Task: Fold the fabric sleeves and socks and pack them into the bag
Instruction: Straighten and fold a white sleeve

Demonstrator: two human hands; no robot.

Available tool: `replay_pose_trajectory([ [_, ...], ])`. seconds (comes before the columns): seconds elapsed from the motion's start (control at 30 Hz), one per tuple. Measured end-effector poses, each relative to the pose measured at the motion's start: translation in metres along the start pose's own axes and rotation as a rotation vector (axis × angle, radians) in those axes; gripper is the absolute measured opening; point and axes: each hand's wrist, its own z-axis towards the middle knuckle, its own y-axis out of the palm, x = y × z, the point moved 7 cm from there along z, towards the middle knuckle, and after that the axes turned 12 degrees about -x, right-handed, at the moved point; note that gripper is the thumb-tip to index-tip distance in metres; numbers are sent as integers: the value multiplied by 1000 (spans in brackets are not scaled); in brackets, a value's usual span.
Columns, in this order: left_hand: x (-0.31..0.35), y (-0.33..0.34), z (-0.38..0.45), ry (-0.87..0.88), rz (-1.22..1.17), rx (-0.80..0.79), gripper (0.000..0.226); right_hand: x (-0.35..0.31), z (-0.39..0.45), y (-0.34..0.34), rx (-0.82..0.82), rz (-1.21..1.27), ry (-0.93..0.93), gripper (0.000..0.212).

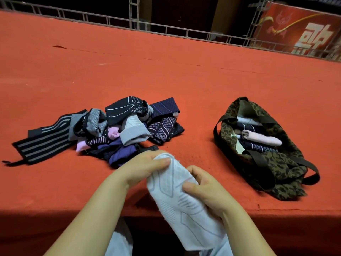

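Left hand (147,168) and right hand (203,187), both pinching, fingers curled.

Counter (166,74) covered in matt orange-red felt-like cloth, slightly fuzzy, a few nicks. White sock (177,196) is soft knit, matt, grey stitched lines. Pile of sleeves and socks (103,130): stretchy knit cloth, ribbed and quilted textures, matt. Bag (276,163) woven leopard-print fabric, dull, with smooth dark webbing straps. Railing (147,24) behind is grey metal, dull finish.

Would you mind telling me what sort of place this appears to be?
Probably an event stage or hall, not a home: a wide red felt-covered surface, metal truss railing behind it, and a large red printed banner.
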Motion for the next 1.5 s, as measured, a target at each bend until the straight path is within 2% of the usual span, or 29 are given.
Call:
replay_pose_trajectory([
  [0.07,8,1,6,35,-21,-12,39,6,0,1,-66,54,67,42],
  [0.17,15,11,9,63,6,-69,33,5,-4,1,-137,49,112,45],
  [0.3,22,10,12,82,102,27,19,-1,-9,-12,-76,73,115,45],
  [0.4,31,6,10,51,239,7,23,-3,-11,-19,4,39,71,46],
  [0.43,32,3,8,34,248,-3,17,-4,-11,-18,21,27,48,46],
  [0.47,31,0,6,23,229,-11,14,-5,-11,-17,31,29,23,47],
  [0.5,28,-2,4,24,179,-22,23,-6,-10,-15,36,46,-1,49],
  [0.57,17,-1,2,37,-56,-50,31,-7,-10,-11,32,107,-32,50],
  [0.63,6,8,1,62,-245,-40,35,-9,-10,-11,22,153,-50,38],
  [0.7,0,11,0,66,-301,24,27,-9,-12,-12,25,164,-46,21],
  [0.77,3,7,-2,40,-158,73,18,-6,-15,-13,24,144,-18,20],
  [0.87,21,-9,-5,-51,335,90,22,0,-16,-9,29,102,8,21],
  [0.93,27,-24,0,-45,425,190,20,2,-13,-7,46,98,-2,27],
  [1.0,24,-30,2,-13,329,271,6,-1,-7,-7,68,135,-44,27],
  [1.03,15,-31,4,-39,205,289,10,-3,-5,-8,80,167,-67,24],
  [1.1,-16,-21,4,-209,-80,222,44,-5,-5,-12,106,228,-105,27],
  [1.17,-36,-8,-3,-376,-150,97,54,-5,-8,-20,131,214,-117,30],
  [1.27,-37,-9,-3,-275,-322,123,40,-2,-13,-29,119,177,-108,31],
  [1.4,-22,1,6,-149,-332,178,20,-5,-8,-24,99,125,-123,56],
  [1.43,-19,3,9,-108,-296,217,21,-8,-6,-22,107,95,-143,54],
  [1.5,-8,7,12,-2,-199,267,19,-15,-1,-20,171,71,-173,36],
])
